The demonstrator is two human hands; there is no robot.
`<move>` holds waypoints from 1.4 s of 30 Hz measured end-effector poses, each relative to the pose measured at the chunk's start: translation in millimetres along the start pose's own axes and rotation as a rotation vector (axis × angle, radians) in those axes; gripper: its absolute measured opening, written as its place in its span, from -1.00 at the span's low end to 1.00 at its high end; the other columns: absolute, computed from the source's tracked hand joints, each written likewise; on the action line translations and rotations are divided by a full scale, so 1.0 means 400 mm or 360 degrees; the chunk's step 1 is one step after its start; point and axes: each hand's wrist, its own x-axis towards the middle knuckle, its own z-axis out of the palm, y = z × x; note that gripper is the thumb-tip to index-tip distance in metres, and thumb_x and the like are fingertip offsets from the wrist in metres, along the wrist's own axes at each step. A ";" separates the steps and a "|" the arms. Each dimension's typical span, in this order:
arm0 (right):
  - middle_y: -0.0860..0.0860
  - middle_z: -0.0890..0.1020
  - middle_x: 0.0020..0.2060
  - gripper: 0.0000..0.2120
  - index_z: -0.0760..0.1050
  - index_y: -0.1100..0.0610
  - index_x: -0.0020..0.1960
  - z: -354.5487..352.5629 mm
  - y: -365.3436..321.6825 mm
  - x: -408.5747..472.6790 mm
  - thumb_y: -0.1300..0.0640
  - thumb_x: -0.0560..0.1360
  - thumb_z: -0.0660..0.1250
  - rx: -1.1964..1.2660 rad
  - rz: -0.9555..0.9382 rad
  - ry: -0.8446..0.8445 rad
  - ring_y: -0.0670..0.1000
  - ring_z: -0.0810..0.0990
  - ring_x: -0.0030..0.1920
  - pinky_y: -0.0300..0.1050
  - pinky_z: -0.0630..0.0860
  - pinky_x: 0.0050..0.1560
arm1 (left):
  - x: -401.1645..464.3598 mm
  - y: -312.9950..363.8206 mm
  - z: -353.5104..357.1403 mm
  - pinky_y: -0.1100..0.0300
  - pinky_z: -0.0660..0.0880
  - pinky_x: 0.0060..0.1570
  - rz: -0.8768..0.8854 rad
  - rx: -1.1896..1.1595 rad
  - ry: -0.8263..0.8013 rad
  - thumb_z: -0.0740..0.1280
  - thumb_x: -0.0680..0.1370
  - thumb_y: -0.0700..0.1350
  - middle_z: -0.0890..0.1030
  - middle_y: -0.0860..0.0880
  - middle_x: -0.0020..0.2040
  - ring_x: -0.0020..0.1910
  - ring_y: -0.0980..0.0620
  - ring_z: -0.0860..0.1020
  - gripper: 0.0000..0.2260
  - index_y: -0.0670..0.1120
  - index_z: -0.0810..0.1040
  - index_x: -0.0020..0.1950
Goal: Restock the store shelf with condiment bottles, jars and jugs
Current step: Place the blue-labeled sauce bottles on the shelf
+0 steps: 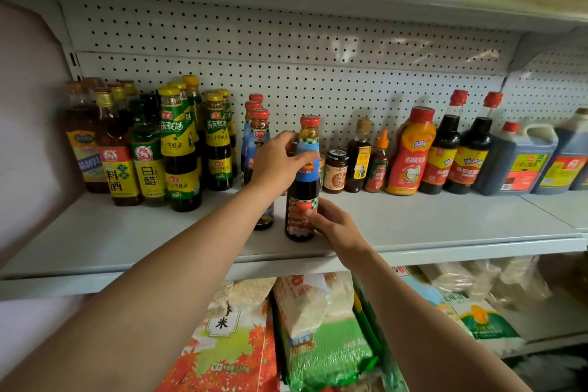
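On white shelf (445,219) | pegboard (286,41) behind | both hands grip sauce bottle (302,200)

White metal shelving (413,216) with a perforated back panel (286,41) stands against a pale wall (25,105).

Two jugs (517,157), one small jar (335,171), two hands (278,161).

Both arms reach forward; left hand (280,159) high, right hand (334,226) low, fingers curled, gripping.
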 end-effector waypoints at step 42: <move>0.03 0.69 0.11 -0.51 0.48 0.13 0.27 0.071 -0.018 -0.013 0.15 0.41 0.59 -0.0307 0.0032 -0.0095 -0.02 0.68 0.12 -0.02 0.65 0.13 | -0.040 0.013 -0.138 0.36 0.40 -0.23 -0.0085 0.0124 -0.0095 0.53 0.44 -0.06 0.61 0.06 0.10 0.03 0.07 0.59 -0.52 0.03 0.44 0.30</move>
